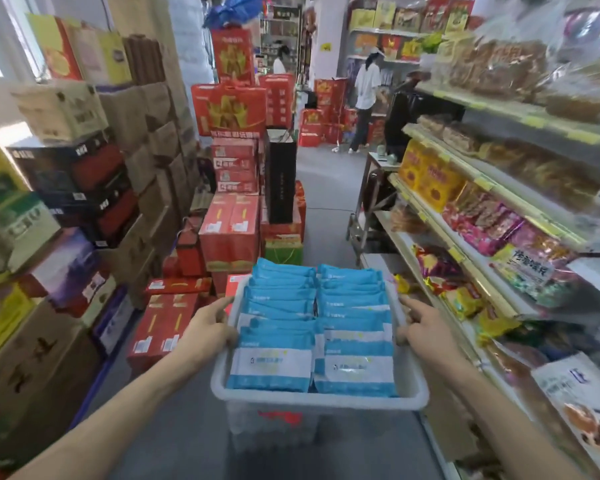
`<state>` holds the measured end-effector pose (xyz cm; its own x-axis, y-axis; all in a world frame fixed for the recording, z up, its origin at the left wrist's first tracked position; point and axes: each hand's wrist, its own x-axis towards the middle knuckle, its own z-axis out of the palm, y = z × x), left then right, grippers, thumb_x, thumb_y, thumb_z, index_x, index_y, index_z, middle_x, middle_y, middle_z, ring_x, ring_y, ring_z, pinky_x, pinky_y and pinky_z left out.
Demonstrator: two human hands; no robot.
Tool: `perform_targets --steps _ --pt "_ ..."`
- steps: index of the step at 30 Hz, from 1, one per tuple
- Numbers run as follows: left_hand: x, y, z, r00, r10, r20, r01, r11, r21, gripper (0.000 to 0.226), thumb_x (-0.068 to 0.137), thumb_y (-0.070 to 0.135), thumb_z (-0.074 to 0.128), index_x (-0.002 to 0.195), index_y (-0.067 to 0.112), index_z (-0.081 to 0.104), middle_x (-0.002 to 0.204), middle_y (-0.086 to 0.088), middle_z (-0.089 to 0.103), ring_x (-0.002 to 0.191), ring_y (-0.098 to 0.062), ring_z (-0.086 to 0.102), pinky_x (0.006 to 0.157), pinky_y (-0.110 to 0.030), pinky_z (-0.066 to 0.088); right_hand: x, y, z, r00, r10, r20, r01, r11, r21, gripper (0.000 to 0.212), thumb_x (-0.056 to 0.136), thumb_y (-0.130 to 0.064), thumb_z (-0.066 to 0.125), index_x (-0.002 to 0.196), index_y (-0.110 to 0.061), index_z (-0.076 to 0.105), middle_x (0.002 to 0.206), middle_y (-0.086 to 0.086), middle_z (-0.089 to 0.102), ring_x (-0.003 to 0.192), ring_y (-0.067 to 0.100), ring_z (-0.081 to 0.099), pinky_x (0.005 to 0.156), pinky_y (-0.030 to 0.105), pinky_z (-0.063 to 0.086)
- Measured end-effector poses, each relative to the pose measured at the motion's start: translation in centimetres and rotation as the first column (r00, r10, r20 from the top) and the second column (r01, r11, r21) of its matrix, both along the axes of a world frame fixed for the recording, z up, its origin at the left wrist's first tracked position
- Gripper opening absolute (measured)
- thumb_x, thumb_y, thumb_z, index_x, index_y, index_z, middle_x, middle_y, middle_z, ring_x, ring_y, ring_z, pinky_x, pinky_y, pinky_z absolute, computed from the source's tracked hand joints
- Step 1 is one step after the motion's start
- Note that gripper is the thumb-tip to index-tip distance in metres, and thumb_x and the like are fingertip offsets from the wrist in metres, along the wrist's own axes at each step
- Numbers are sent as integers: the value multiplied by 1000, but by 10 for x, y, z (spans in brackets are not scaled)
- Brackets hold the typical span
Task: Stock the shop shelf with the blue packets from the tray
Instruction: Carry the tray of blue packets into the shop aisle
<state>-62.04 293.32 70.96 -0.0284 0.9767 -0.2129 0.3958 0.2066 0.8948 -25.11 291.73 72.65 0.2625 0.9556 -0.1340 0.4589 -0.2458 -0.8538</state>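
Observation:
A translucent white plastic tray (321,399) is held out in front of me at waist height. It is packed with two rows of blue and white packets (281,327), standing on edge, several in each row. My left hand (207,327) grips the tray's left rim. My right hand (421,325) grips its right rim. The shop shelf (478,289) runs along my right, its tiers full of snack bags in yellow, pink and clear wrapping.
Stacks of cardboard cartons (146,140) and red gift boxes (229,230) crowd the left and centre. A narrow grey aisle (326,188) leads ahead between them and the shelf. A person in a white top (366,98) stands at the far end.

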Motion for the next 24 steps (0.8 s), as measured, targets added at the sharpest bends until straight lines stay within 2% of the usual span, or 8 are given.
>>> perform_targets --steps 3,6,10,12,14,16,20,24 --pt "5 49 -5 998 -1 -58 -1 1000 -29 86 67 -7 70 144 27 53 97 -3 69 87 -17 67 70 -32 54 6 60 -6 999 35 7 -35 999 -4 81 76 7 68 150 -20 49 118 -3 59 97 8 55 73 26 45" --pt "11 93 -15 997 6 -75 -13 996 -90 85 69 -8 69 145 23 51 91 -5 60 85 -16 61 64 -30 46 11 121 -20 995 95 37 -95 995 -6 77 79 9 68 148 -18 50 104 -12 56 101 12 53 70 24 44" --pt "14 141 -38 991 74 -115 -92 983 -157 101 51 8 68 150 22 48 103 -5 66 94 -17 62 74 -34 53 17 202 -50 978 200 53 -197 979 -55 74 74 9 69 141 -18 55 112 -6 63 101 15 61 74 31 53" --pt "20 159 -39 982 121 -146 -149 969 -196 93 63 -2 68 150 22 47 102 6 64 89 -6 59 73 -30 52 22 241 -70 961 272 49 -267 960 -85 75 66 3 69 137 -21 59 114 -8 70 105 18 67 82 42 60" --pt "26 175 -40 972 164 -166 -200 953 -228 86 73 -11 65 149 24 46 96 11 58 82 -2 54 73 -31 51 22 270 -84 942 334 23 -330 938 -110 73 65 3 68 133 -23 60 111 -11 71 101 13 69 79 38 60" --pt "29 188 -45 962 194 -193 -237 941 -239 84 75 -14 61 148 24 46 105 6 61 88 -9 56 83 -37 53 17 292 -94 927 376 -10 -374 919 -124 67 71 9 67 126 -28 56 106 -14 70 94 7 67 70 28 54" --pt "28 203 -63 940 247 -235 -303 921 -245 86 75 -14 61 150 24 44 134 -2 54 115 -17 47 96 -36 49 9 319 -112 898 439 -3 -435 887 -154 79 71 11 65 142 -24 52 120 -5 68 109 20 66 89 41 58" --pt "25 210 -79 932 280 -233 -339 900 -274 89 74 -11 61 152 26 42 121 -7 57 107 -23 55 84 -36 51 7 335 -121 889 457 26 -445 876 -186 84 76 6 68 151 -20 43 130 -3 61 119 20 60 94 39 54"
